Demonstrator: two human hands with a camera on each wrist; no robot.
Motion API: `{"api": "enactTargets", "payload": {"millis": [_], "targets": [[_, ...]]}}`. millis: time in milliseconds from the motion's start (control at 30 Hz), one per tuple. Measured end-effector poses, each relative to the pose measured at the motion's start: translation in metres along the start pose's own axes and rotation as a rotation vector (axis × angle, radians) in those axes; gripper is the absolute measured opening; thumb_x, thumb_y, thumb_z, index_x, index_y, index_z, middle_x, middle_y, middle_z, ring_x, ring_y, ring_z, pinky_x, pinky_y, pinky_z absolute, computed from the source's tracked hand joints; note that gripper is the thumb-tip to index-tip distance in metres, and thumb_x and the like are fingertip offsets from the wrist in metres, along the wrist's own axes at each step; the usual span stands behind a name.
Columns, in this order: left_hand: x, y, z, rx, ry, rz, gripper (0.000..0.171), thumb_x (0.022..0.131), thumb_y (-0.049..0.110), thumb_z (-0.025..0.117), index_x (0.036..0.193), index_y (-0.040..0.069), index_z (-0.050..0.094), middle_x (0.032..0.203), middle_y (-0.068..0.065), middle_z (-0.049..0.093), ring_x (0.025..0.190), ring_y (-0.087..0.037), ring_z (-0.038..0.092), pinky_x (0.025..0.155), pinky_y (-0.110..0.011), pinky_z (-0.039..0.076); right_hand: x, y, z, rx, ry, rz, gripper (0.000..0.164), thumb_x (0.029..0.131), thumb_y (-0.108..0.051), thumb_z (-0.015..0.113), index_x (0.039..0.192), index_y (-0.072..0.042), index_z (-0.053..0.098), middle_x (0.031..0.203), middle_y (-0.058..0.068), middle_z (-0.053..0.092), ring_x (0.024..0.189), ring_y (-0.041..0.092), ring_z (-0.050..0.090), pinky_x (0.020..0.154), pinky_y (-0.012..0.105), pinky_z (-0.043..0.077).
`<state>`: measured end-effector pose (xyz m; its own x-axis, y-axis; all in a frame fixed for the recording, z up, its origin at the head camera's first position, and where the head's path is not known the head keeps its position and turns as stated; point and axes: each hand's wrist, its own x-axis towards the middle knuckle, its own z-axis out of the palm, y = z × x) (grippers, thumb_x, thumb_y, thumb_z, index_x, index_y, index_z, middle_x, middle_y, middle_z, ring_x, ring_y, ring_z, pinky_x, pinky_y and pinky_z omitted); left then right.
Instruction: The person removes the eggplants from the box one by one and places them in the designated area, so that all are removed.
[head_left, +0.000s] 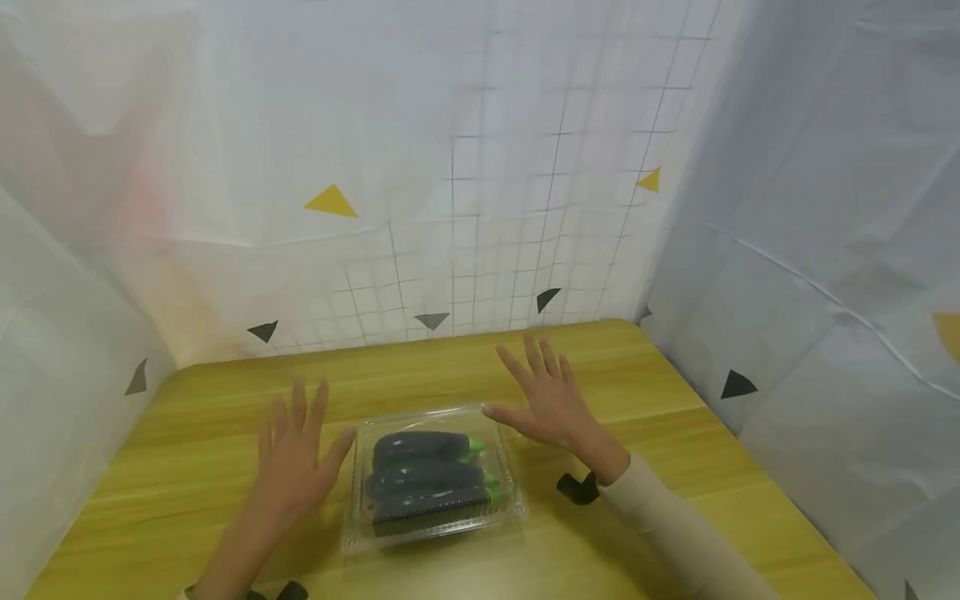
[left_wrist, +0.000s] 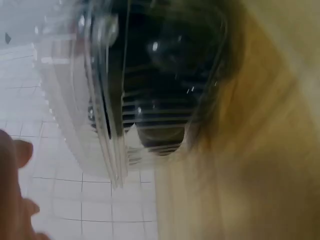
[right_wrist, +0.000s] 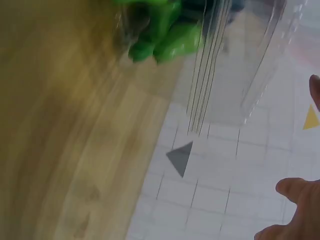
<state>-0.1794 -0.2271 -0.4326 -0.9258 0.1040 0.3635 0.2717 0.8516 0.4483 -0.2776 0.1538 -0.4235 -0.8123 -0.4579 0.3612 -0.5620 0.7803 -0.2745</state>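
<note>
1. The left hand [head_left: 296, 467] has its fingers spread apart and grips nothing; it is just beside the left edge of the box.
2. The right hand [head_left: 551, 404] is likewise spread and unclamped, its thumb near the box's far right corner; whether that thumb touches cannot be told from the head view.
3. Between them, on the bench, sits the clear, ribbed plastic hinged box [head_left: 360, 483], apparently closed, holding three glossy dark eggplants with green stems [head_left: 429, 478].
4. For handling it well, I would judge both palms should meet opposite sides evenly, low on the walls rather than on the thin rim, pressing gently because such plastic probably flexes.
5. Beneath is the yellow wood-grain bench [head_left: 645, 400]; beyond hangs white sheeting [head_left: 405, 125] with grid lines and triangles.
6. No brand, label or writing can be read.
</note>
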Motion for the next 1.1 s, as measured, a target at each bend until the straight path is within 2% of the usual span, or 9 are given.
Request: {"api": "enactTargets", "payload": {"millis": [133, 233, 333, 467, 567, 667, 867, 967, 1100], "targets": [[-0.009, 0.003, 0.004, -0.242, -0.111, 0.042, 0.078, 0.11, 0.036, 0.052, 0.169, 0.014, 0.006, 0.172, -0.017, -0.005, 0.152, -0.053, 0.001, 0.111, -0.08, 0.013, -0.012, -0.012, 0.001, 0.23, -0.104, -0.048, 0.097, 0.092, -0.069, 0.065, 0.168, -0.029, 0.02, 0.173, 0.012, 0.004, 0.156, 0.041, 0.007, 0.117, 0.072, 0.015], [-0.016, 0.001, 0.01, -0.366, -0.19, 0.099, 0.081, 0.107, 0.029, 0.059, 0.169, 0.018, 0.008, 0.171, -0.018, -0.01, 0.149, -0.057, 0.012, 0.109, -0.079, 0.021, -0.023, -0.02, 0.003, 0.363, -0.207, -0.102, 0.106, 0.087, -0.064, 0.075, 0.168, -0.032, 0.015, 0.174, 0.003, -0.001, 0.156, 0.037, 0.006, 0.114, 0.073, 0.021], [-0.024, -0.005, 0.017, -0.453, -0.257, 0.188, 0.102, 0.095, 0.027, 0.077, 0.169, 0.021, 0.007, 0.17, -0.016, -0.019, 0.145, -0.062, 0.016, 0.103, -0.081, 0.029, -0.032, -0.026, 0.006, 0.379, -0.285, -0.192, 0.117, 0.08, -0.064, 0.083, 0.169, -0.033, 0.012, 0.173, 0.002, -0.004, 0.157, 0.035, 0.003, 0.113, 0.073, 0.023], [-0.033, -0.013, 0.026, -0.487, -0.34, 0.259, 0.13, 0.074, 0.034, 0.094, 0.169, 0.023, 0.005, 0.169, -0.006, -0.028, 0.146, -0.062, 0.009, 0.09, -0.083, 0.04, -0.039, -0.032, 0.013, 0.288, -0.334, -0.327, 0.125, 0.074, -0.07, 0.083, 0.169, -0.026, 0.014, 0.173, 0.005, -0.011, 0.157, 0.035, -0.005, 0.112, 0.075, 0.025], [-0.037, -0.016, 0.034, -0.449, -0.341, 0.259, 0.134, 0.071, 0.043, 0.096, 0.169, 0.023, 0.007, 0.169, -0.002, -0.029, 0.147, -0.06, 0.006, 0.086, -0.084, 0.042, -0.043, -0.032, 0.019, 0.251, -0.318, -0.366, 0.125, 0.074, -0.071, 0.083, 0.169, -0.022, 0.019, 0.173, 0.006, -0.012, 0.157, 0.036, -0.004, 0.109, 0.075, 0.029], [-0.037, -0.016, 0.043, -0.424, -0.286, 0.24, 0.135, 0.072, 0.047, 0.095, 0.169, 0.023, 0.005, 0.171, -0.002, -0.024, 0.148, -0.059, 0.007, 0.091, -0.084, 0.038, -0.046, -0.03, 0.027, 0.236, -0.263, -0.385, 0.119, 0.076, -0.071, 0.081, 0.167, -0.022, 0.023, 0.174, 0.007, -0.007, 0.157, 0.037, 0.004, 0.106, 0.071, 0.038], [-0.036, -0.017, 0.05, -0.445, -0.25, 0.196, 0.149, 0.064, 0.048, 0.099, 0.168, 0.023, -0.004, 0.172, 0.002, -0.021, 0.145, -0.063, 0.015, 0.095, -0.082, 0.037, -0.047, -0.024, 0.039, 0.161, -0.162, -0.45, 0.111, 0.08, -0.073, 0.074, 0.166, -0.022, 0.027, 0.174, 0.011, 0.001, 0.156, 0.034, 0.015, 0.098, 0.059, 0.052], [-0.036, -0.016, 0.051, -0.463, -0.253, 0.187, 0.152, 0.062, 0.049, 0.1, 0.168, 0.022, -0.005, 0.172, 0.003, -0.021, 0.144, -0.063, 0.017, 0.097, -0.081, 0.037, -0.047, -0.023, 0.039, 0.118, -0.108, -0.485, 0.107, 0.081, -0.071, 0.075, 0.164, -0.018, 0.033, 0.172, 0.013, 0.014, 0.153, 0.038, 0.023, 0.097, 0.06, 0.052], [-0.037, -0.016, 0.053, -0.482, -0.248, 0.196, 0.15, 0.065, 0.046, 0.099, 0.168, 0.019, -0.006, 0.171, 0.0, -0.022, 0.146, -0.061, 0.013, 0.099, -0.081, 0.033, -0.046, -0.021, 0.036, 0.055, -0.026, -0.546, 0.096, 0.082, -0.063, 0.078, 0.157, -0.012, 0.046, 0.163, 0.014, 0.038, 0.143, 0.041, 0.042, 0.096, 0.056, 0.054]]}}
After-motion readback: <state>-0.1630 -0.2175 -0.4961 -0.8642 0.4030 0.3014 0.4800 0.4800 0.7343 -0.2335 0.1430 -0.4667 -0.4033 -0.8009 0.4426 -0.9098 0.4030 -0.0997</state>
